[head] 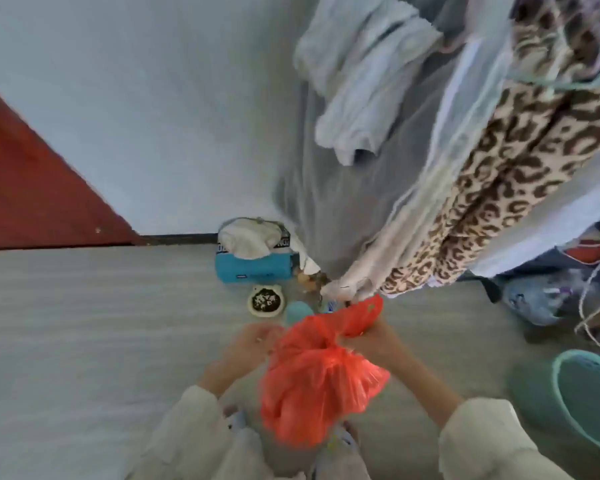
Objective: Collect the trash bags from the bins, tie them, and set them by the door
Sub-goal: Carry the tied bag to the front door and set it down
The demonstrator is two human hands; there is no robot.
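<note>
Cream sleeves frame a crinkled orange-red plastic trash bag held above the grey floor, well apart from the dark red door. Its gathered neck is pinched by the left hand on one side, while the right hand grips the free flap. To knot it well, I'd twist both ends tight, cross them low, and pull evenly without tearing the film.
</note>
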